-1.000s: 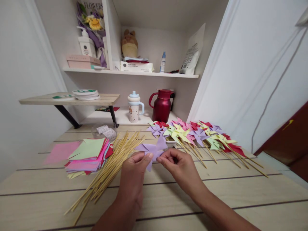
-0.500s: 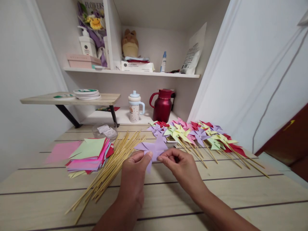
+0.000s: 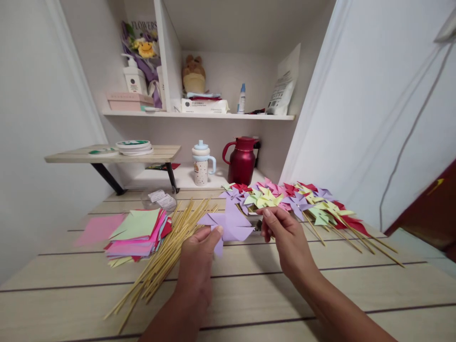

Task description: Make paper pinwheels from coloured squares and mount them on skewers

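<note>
My left hand (image 3: 197, 259) pinches a lilac paper pinwheel (image 3: 230, 224) by its lower left, holding it just above the wooden table (image 3: 249, 294). My right hand (image 3: 285, 237) has come off the paper and hovers to its right, near the row of finished pinwheels (image 3: 295, 202), with fingers curled together; I cannot make out anything in them. A loose bundle of bamboo sticks (image 3: 167, 247) lies just left of my left hand. Further left sits a stack of coloured paper squares (image 3: 137, 232).
At the back stand a red thermos jug (image 3: 242, 160) and a lidded cup (image 3: 201, 164). A small side shelf (image 3: 114, 154) with plates juts out at left. A wall shelf (image 3: 199, 114) above carries bottles, boxes and a plush toy. White walls close in on both sides.
My right hand let go of the lilac pinwheel and moved right, toward the finished pinwheels. The left hand keeps holding the pinwheel. The camera tilted slightly down.
</note>
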A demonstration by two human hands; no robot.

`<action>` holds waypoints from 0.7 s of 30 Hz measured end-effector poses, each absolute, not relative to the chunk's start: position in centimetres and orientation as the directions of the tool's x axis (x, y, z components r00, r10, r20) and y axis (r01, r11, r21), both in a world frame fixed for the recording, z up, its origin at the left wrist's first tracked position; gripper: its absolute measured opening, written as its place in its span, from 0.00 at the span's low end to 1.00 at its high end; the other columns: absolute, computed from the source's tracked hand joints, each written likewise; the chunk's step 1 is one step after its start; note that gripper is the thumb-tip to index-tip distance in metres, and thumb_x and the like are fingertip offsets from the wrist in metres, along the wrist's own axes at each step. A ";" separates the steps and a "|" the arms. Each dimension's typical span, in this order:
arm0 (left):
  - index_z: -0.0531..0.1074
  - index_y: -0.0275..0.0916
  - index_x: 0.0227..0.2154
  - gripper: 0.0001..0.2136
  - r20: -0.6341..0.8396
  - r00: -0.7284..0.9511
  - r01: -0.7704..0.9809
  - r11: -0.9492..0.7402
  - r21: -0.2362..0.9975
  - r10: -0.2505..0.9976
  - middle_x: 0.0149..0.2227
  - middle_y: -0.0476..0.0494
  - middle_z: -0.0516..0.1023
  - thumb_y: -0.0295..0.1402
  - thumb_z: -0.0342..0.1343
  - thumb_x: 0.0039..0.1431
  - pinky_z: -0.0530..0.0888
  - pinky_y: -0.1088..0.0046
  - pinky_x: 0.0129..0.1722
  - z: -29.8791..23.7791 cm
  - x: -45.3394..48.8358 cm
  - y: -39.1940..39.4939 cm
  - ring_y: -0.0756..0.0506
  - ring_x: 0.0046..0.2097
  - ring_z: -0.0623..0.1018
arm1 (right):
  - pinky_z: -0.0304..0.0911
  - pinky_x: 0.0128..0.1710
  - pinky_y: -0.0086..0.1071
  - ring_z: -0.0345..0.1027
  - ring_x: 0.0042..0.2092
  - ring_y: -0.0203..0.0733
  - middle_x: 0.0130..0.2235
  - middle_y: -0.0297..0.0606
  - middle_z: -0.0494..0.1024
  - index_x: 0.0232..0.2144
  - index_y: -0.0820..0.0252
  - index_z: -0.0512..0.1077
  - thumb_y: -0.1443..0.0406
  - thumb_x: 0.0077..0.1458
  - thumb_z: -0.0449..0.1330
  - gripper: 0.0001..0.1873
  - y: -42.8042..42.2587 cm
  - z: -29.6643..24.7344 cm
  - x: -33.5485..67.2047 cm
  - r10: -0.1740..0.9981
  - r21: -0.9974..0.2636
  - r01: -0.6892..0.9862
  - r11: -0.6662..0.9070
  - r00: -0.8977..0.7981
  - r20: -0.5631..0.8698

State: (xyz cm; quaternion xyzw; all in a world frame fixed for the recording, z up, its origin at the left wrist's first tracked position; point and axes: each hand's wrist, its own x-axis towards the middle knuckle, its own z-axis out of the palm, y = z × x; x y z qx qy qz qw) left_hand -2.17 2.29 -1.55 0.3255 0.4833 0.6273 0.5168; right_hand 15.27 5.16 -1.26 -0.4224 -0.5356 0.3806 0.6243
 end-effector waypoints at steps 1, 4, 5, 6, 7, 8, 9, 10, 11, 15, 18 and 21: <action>0.82 0.37 0.30 0.11 -0.094 -0.256 -0.347 0.000 0.938 0.962 0.37 0.43 0.83 0.38 0.67 0.44 0.70 0.68 0.46 -1.6 -2.3 2.4 0.42 0.43 0.78 | 0.55 0.22 0.28 0.59 0.24 0.34 0.22 0.30 0.67 0.35 0.59 0.75 0.53 0.59 0.59 0.15 5.2 -1.3 15.2 0.934 -0.939 -0.046 0.341 0.131 0.333; 0.82 0.36 0.32 0.14 -0.098 -0.228 -0.376 0.005 0.927 0.969 0.35 0.42 0.83 0.39 0.68 0.43 0.70 0.67 0.46 -1.8 -2.5 2.7 0.42 0.43 0.78 | 0.56 0.22 0.27 0.61 0.25 0.34 0.25 0.31 0.69 0.35 0.59 0.75 0.53 0.57 0.61 0.15 5.3 -1.3 15.0 0.953 -0.947 -0.124 0.296 0.107 0.284; 0.82 0.35 0.32 0.15 -0.106 -0.216 -0.386 0.015 0.922 0.971 0.35 0.41 0.83 0.39 0.69 0.43 0.70 0.67 0.46 -1.8 -2.5 2.8 0.42 0.43 0.78 | 0.56 0.21 0.26 0.62 0.25 0.33 0.26 0.31 0.70 0.35 0.59 0.75 0.54 0.55 0.62 0.15 5.3 -1.3 14.9 0.960 -0.950 -0.150 0.275 0.095 0.263; 0.82 0.35 0.32 0.15 -0.115 -0.206 -0.399 0.024 0.917 0.972 0.34 0.41 0.83 0.39 0.69 0.42 0.70 0.68 0.46 -1.7 -2.5 2.8 0.42 0.43 0.78 | 0.57 0.22 0.26 0.63 0.25 0.33 0.26 0.31 0.70 0.36 0.59 0.75 0.55 0.53 0.64 0.14 5.3 -1.3 14.8 0.968 -0.953 -0.174 0.249 0.079 0.238; 0.82 0.35 0.33 0.16 -0.122 -0.195 -0.413 0.031 0.910 0.973 0.33 0.41 0.83 0.40 0.69 0.42 0.70 0.68 0.45 -1.6 -2.5 2.8 0.42 0.43 0.78 | 0.58 0.22 0.25 0.63 0.25 0.32 0.27 0.31 0.71 0.36 0.59 0.75 0.56 0.52 0.66 0.14 5.3 -1.3 14.8 0.975 -0.955 -0.196 0.221 0.062 0.213; 0.82 0.35 0.32 0.16 -0.123 -0.177 -0.425 0.036 0.905 0.977 0.33 0.41 0.83 0.40 0.69 0.41 0.70 0.68 0.45 -1.5 -2.5 2.8 0.42 0.43 0.78 | 0.59 0.22 0.25 0.64 0.24 0.32 0.27 0.30 0.71 0.37 0.59 0.74 0.57 0.50 0.67 0.15 5.4 -1.4 14.7 0.981 -0.957 -0.218 0.193 0.042 0.188; 0.82 0.35 0.32 0.16 -0.119 -0.159 -0.434 0.039 0.900 0.980 0.34 0.41 0.83 0.40 0.69 0.41 0.70 0.67 0.46 -1.5 -2.4 2.8 0.42 0.42 0.78 | 0.60 0.22 0.25 0.65 0.24 0.32 0.27 0.30 0.72 0.38 0.59 0.74 0.58 0.48 0.68 0.16 5.4 -1.4 14.6 0.986 -0.957 -0.240 0.165 0.018 0.165; 0.82 0.35 0.32 0.16 -0.112 -0.145 -0.438 0.038 0.898 0.983 0.34 0.41 0.83 0.40 0.70 0.41 0.70 0.67 0.46 -1.5 -2.4 2.8 0.42 0.42 0.78 | 0.60 0.22 0.25 0.65 0.24 0.32 0.27 0.30 0.72 0.39 0.59 0.74 0.59 0.47 0.69 0.17 5.5 -1.5 14.6 0.990 -0.955 -0.262 0.136 -0.007 0.142; 0.82 0.35 0.32 0.17 -0.104 -0.131 -0.437 0.036 0.899 0.986 0.34 0.41 0.83 0.41 0.70 0.41 0.69 0.66 0.46 -1.5 -2.4 2.8 0.42 0.42 0.78 | 0.60 0.21 0.24 0.65 0.23 0.31 0.26 0.29 0.73 0.40 0.59 0.73 0.59 0.47 0.69 0.18 5.5 -1.6 14.5 0.992 -0.953 -0.282 0.107 -0.032 0.121; 0.82 0.36 0.32 0.18 -0.110 -0.137 -0.414 0.045 0.909 0.984 0.35 0.40 0.83 0.42 0.70 0.40 0.69 0.65 0.47 -1.9 -2.5 2.9 0.41 0.43 0.78 | 0.60 0.21 0.23 0.64 0.22 0.29 0.24 0.29 0.73 0.37 0.61 0.74 0.61 0.43 0.71 0.18 5.6 -1.6 14.5 0.995 -0.947 -0.321 0.034 -0.075 0.061; 0.82 0.35 0.32 0.18 -0.123 -0.164 -0.411 0.046 0.910 0.979 0.36 0.39 0.83 0.42 0.70 0.39 0.69 0.65 0.47 -2.2 -2.7 3.1 0.40 0.44 0.77 | 0.60 0.22 0.23 0.64 0.22 0.28 0.25 0.31 0.74 0.33 0.62 0.75 0.60 0.42 0.72 0.17 5.4 -1.4 14.6 0.995 -0.945 -0.327 0.034 -0.074 0.062; 0.82 0.34 0.32 0.19 -0.134 -0.183 -0.407 0.049 0.912 0.974 0.36 0.39 0.83 0.42 0.70 0.37 0.69 0.67 0.45 -2.3 -2.9 3.4 0.41 0.42 0.76 | 0.60 0.22 0.23 0.64 0.22 0.28 0.24 0.30 0.74 0.31 0.62 0.75 0.60 0.42 0.73 0.16 5.1 -1.3 14.5 0.993 -0.945 -0.325 0.029 -0.096 0.063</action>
